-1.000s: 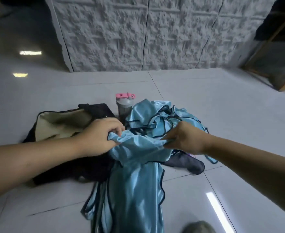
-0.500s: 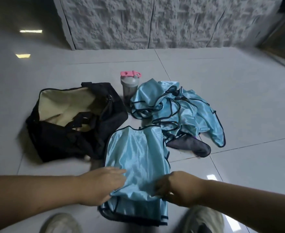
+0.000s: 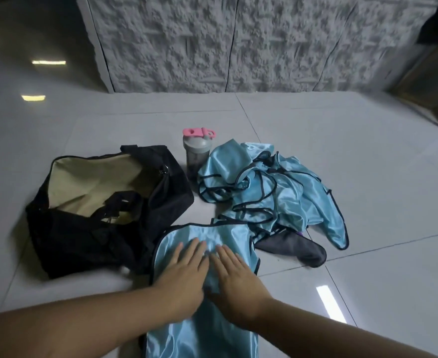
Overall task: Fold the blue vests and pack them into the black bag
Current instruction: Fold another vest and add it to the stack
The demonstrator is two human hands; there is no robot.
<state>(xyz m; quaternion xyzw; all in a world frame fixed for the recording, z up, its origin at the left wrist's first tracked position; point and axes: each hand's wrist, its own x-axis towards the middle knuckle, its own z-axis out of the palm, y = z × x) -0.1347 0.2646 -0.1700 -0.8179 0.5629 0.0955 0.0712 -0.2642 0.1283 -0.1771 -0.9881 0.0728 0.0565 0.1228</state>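
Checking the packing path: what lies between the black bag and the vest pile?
Head view: the bottle at the far end, otherwise bare floor.

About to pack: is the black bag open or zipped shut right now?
Open. The black bag gapes at the top, its tan lining showing; no vest is visible inside.

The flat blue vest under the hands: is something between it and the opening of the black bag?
Nothing visible blocks it. The flat vest lies right beside the black bag, whose mouth gapes open. Only the bag's own strap droops across the opening. The shaker bottle stands off that path.
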